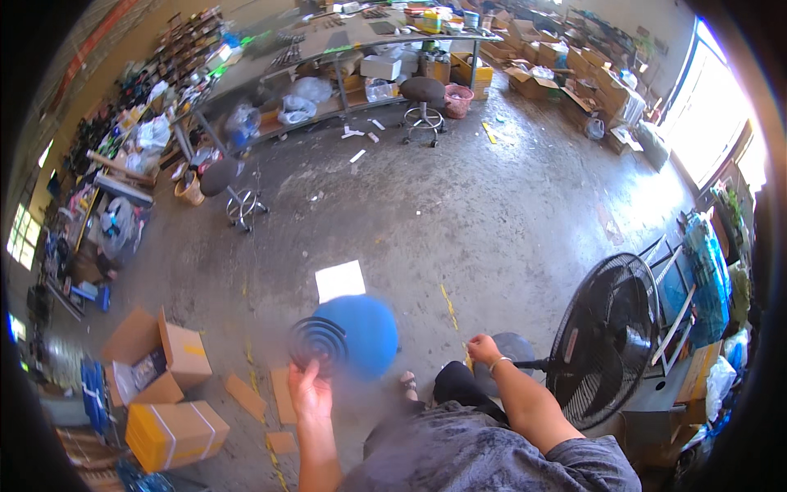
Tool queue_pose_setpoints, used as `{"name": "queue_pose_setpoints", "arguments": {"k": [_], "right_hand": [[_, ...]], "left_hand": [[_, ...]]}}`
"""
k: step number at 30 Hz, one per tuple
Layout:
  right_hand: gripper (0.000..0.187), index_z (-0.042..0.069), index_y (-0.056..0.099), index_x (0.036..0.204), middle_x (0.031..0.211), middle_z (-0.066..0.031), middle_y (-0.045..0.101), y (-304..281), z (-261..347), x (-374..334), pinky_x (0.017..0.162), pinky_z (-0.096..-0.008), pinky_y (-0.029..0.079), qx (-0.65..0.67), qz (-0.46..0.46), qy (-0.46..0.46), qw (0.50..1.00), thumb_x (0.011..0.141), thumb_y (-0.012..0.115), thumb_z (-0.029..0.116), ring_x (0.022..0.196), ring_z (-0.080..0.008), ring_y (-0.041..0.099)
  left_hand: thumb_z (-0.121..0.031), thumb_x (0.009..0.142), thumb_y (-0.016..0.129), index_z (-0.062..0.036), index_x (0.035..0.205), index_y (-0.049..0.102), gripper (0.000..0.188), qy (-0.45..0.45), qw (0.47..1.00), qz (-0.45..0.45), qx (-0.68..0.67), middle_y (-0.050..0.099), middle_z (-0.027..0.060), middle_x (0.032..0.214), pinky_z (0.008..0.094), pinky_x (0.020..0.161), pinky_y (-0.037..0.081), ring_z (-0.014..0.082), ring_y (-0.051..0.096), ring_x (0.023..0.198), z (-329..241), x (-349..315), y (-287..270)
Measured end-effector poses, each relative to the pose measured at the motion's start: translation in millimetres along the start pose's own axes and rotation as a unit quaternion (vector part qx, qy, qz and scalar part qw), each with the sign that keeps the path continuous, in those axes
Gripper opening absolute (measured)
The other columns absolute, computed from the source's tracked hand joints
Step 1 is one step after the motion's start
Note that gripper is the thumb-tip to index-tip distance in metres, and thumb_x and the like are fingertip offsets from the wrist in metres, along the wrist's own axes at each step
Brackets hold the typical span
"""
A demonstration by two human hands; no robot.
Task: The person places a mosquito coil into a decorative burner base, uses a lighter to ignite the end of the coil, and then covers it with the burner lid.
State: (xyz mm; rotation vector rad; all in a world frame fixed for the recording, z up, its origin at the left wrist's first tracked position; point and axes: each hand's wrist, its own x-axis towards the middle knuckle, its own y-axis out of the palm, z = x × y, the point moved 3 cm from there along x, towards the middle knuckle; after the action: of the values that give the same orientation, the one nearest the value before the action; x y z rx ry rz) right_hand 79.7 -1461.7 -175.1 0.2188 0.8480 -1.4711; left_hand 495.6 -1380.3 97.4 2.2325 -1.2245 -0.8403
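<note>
My left hand (311, 392) grips the lower edge of a dark spiral mosquito coil (318, 346) and holds it up with the thumb in front. Behind the coil is a round blue stool seat (369, 336), partly covered by it. My right hand (484, 350) hangs over my knee with the fingers pinched together. Whatever they hold, if anything, is too small to make out. Beside that hand and forearm are the round grey base (512, 348) and the black cage of a large fan (607, 340). A white sheet (339, 281) lies on the floor past the blue seat.
An open cardboard box (184, 353) and a yellow-taped carton (176, 435) stand at the left, with flat cardboard pieces (246, 397) nearby. Two wheeled stools (423, 92) stand by a long, loaded workbench (303, 53). Cartons (541, 78) pile up at the far right.
</note>
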Motion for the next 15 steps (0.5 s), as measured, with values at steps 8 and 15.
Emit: {"name": "queue_pose_setpoints", "arguments": {"k": [8, 15], "right_hand": [[0.010, 0.003, 0.059, 0.092, 0.067, -0.0072, 0.061, -65.0, -37.5, 111.0, 0.044, -0.0300, 0.047, 0.024, -0.006, 0.171, 0.985, 0.085, 0.060, 0.009, 0.054, -0.0176, 0.060], [0.012, 0.001, 0.057, 0.093, 0.065, -0.0090, 0.060, -174.1, 18.1, 254.9, 0.042, -0.0312, 0.046, 0.171, -0.054, 0.227, 0.957, 0.084, 0.059, 0.008, 0.050, -0.0181, 0.058]], "left_hand": [[0.003, 0.089, 0.056, -0.0053, 0.109, 0.056, 0.022, -0.033, 0.999, 0.018, 0.007, 0.065, 0.0086, 0.100, 0.0292, 0.075, 0.056, 0.0177, 0.065, 0.089, 52.4, 158.3, 112.9], [0.005, 0.084, 0.059, -0.0036, 0.110, 0.053, 0.028, -0.081, 0.995, 0.053, 0.005, 0.060, 0.0105, 0.107, 0.0369, 0.083, 0.051, 0.0218, 0.060, 0.096, 133.9, 313.7, 255.9]]}}
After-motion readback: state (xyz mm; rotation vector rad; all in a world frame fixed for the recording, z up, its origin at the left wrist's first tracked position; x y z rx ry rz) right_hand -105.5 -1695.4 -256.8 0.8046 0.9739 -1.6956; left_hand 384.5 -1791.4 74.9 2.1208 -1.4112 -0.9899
